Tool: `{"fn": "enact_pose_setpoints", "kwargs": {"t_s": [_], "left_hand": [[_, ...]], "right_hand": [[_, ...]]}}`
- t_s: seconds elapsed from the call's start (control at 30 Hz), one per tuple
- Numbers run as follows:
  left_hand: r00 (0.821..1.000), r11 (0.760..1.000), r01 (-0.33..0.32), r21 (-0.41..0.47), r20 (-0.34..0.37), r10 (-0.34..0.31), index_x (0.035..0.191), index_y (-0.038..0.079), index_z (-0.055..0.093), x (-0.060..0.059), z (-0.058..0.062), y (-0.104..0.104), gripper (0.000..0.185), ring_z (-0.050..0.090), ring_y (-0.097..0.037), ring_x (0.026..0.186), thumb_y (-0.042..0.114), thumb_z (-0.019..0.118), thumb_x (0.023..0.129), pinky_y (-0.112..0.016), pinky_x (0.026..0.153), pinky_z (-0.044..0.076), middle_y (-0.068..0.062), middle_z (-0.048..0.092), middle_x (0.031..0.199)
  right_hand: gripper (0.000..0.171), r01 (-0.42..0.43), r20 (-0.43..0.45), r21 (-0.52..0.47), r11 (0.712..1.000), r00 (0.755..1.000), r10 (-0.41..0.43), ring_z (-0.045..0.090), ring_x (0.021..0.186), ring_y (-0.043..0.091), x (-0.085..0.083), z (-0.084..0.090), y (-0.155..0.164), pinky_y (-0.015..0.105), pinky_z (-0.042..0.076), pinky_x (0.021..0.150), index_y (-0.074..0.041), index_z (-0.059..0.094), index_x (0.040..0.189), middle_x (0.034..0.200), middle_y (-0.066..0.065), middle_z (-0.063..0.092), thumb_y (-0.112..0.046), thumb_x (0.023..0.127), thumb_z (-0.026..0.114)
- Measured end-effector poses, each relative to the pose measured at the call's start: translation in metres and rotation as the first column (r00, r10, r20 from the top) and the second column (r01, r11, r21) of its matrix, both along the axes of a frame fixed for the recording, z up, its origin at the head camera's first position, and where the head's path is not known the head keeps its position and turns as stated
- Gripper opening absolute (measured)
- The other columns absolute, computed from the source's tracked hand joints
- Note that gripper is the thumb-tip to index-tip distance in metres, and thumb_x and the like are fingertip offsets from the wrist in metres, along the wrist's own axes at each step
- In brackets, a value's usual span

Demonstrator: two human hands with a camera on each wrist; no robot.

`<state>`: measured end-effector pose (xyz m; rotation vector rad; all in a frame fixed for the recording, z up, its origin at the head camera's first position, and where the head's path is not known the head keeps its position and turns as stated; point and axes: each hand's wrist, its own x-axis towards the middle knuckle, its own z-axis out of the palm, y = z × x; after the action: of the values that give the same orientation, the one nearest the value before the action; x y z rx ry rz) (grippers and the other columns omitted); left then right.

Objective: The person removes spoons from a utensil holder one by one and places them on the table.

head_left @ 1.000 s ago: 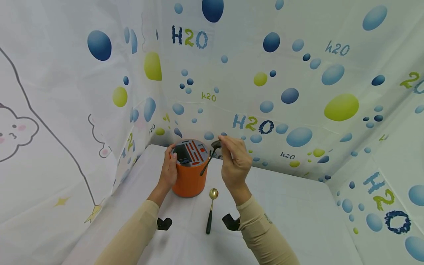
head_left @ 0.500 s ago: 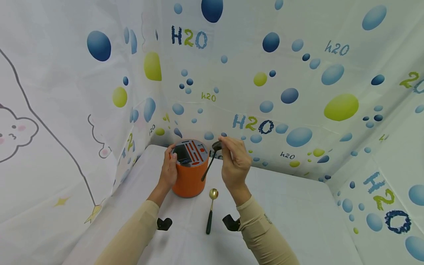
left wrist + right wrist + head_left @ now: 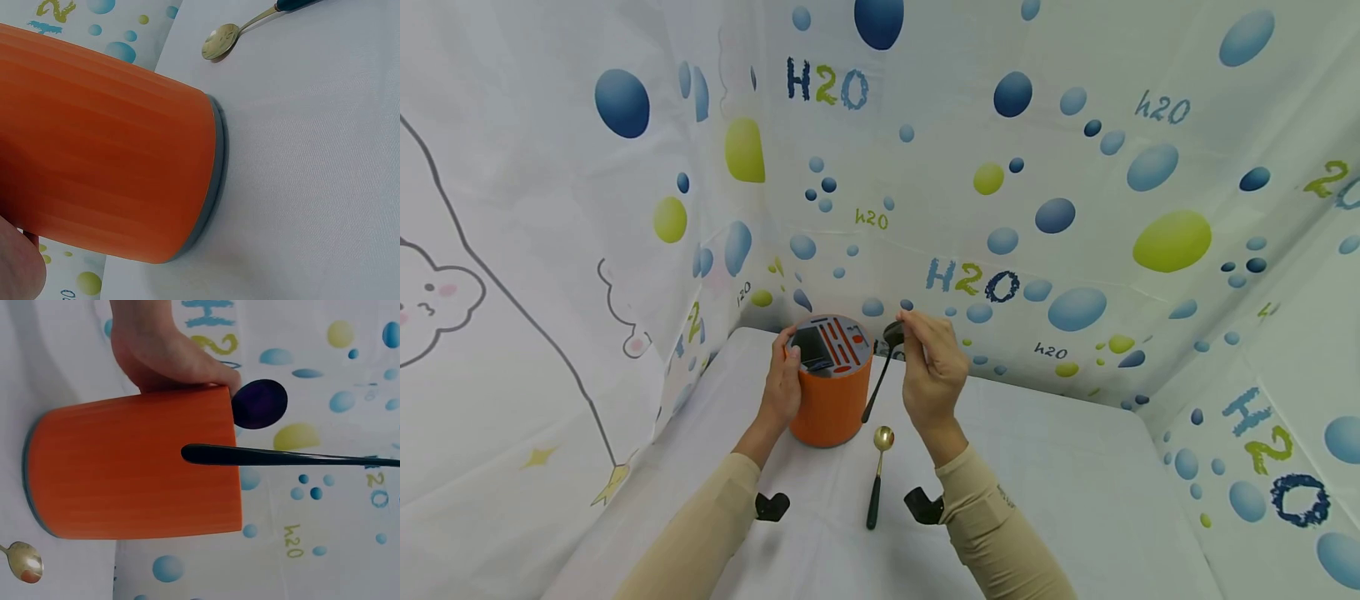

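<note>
My left hand (image 3: 782,379) grips the side of an orange cylindrical utensil holder (image 3: 827,408), which stands upright. Its grey top (image 3: 838,325) has narrow slots and a larger dark opening. A dark oval piece (image 3: 261,404) juts above the rim in the right wrist view; what it belongs to is hidden. My right hand (image 3: 934,367) pinches a dark spoon (image 3: 892,333) by its bowl, right of the holder. The spoon's thin handle (image 3: 219,454) hangs down in front of the holder's wall in the right wrist view, where the right hand is out of sight.
A gold spoon with a dark green handle (image 3: 874,500) lies on the white cloth, nearer me than the holder. Its bowl (image 3: 220,42) shows in the left wrist view. Printed cloth walls (image 3: 940,192) enclose the back and sides.
The spoon's handle end has swung down and slightly right, so the handle hangs steeper. The right hand has hardly moved. Left hand and holder have stayed in place.
</note>
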<state>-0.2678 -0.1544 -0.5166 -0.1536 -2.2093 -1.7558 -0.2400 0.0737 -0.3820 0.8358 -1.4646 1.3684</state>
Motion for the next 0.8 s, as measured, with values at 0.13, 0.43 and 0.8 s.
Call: {"fn": "enact_pose_setpoints", "kwargs": {"t_s": [0.13,0.43,0.8], "left_hand": [[1.000,1.000,0.015,0.021,0.006,-0.015,0.164,0.020,0.018,0.003,0.005,0.001,0.051,0.032,-0.037,0.149,0.032,0.023,0.114,-0.061,0.127,0.017,-0.017,0.034,0.163],[0.999,0.999,0.039,0.001,0.034,-0.039,0.163,0.007,0.017,0.023,0.037,0.005,0.053,0.033,-0.039,0.148,0.023,0.023,0.113,-0.063,0.126,0.018,-0.023,0.033,0.162],[1.000,1.000,0.011,0.023,0.001,-0.011,0.165,0.022,0.017,-0.002,-0.003,0.000,0.051,0.033,-0.038,0.148,0.031,0.021,0.114,-0.061,0.127,0.017,-0.018,0.033,0.163]], "right_hand": [[0.026,0.004,0.017,-0.006,1.000,1.000,-0.004,0.065,0.096,0.027,-0.001,-0.003,0.001,0.024,0.055,0.086,0.006,0.076,0.112,0.106,0.023,0.075,0.017,0.091,0.065],[0.022,0.008,0.040,-0.009,1.000,0.999,-0.008,0.064,0.091,0.031,-0.003,-0.010,0.003,0.024,0.053,0.084,0.005,0.077,0.111,0.106,0.021,0.076,0.012,0.094,0.066],[0.023,0.011,0.066,-0.028,1.000,0.998,-0.009,0.069,0.092,0.028,-0.005,-0.022,0.004,0.024,0.049,0.083,0.007,0.077,0.110,0.102,0.022,0.076,0.016,0.091,0.065]]}}
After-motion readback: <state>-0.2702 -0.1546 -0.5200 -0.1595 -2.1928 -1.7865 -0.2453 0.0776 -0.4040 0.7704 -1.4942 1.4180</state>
